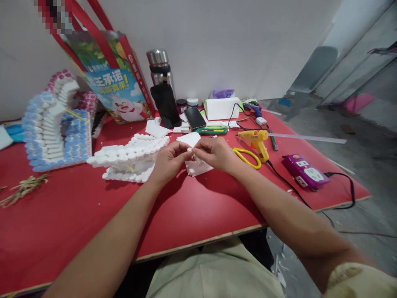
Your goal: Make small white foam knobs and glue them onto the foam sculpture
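Over the red table [198,215], my left hand [170,159] and my right hand [215,154] meet fingertip to fingertip. Both are pinched closed on a small white piece [190,150], mostly covered by the fingers; its material is unclear. Beneath them lie a white sheet [190,140] and a clear, pale sheet [198,169] with small white bits on it. Just left of my left hand sits a white structure [124,154] built of many small rounded pieces. To the right of my right hand are scissors with a yellow handle [248,159] and a yellow glue gun [256,140] holding a long glue stick.
A purple power socket [305,171] with black cords lies near the right edge. At the back stand a steel bottle [159,66], a phone [166,105] and a shopping bag [114,87]. A blue-and-white structure [58,128] and dried stalks [26,188] are at left.
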`<state>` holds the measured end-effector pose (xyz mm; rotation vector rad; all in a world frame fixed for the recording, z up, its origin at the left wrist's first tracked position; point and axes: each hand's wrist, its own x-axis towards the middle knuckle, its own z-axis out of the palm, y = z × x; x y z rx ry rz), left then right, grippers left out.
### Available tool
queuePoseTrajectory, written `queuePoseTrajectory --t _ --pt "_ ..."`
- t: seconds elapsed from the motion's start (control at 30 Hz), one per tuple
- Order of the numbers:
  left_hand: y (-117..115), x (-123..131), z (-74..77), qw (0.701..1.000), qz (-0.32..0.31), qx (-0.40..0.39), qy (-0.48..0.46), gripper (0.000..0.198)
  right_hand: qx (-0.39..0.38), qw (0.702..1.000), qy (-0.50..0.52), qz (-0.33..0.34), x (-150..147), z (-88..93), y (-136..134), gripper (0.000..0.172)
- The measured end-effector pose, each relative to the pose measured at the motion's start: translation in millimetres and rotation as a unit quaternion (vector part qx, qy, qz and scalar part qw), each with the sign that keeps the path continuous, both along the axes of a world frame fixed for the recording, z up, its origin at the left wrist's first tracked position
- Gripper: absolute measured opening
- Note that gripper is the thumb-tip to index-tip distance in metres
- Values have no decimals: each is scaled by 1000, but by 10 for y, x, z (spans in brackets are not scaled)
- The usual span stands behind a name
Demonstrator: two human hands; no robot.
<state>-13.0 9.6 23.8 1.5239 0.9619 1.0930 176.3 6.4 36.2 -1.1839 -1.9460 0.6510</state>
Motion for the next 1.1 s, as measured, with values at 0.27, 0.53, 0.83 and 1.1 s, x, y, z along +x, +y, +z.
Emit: queuePoseTrajectory --t 0.27,0.53,0.83,1.1 --pt "-9 -63 78 993 24 100 56 16 -480 789 350 156 56 -21 98 56" --pt "2 -91 13 986 8 127 110 19 -497 752 398 170 13 34 20 30" --pt "-9 -52 42 995 26 78 62 20 -388 837 333 195 53 -6 0 38" --pt "-45 -12 103 999 33 38 17 19 -256 927 219 163 22 -7 29 32"
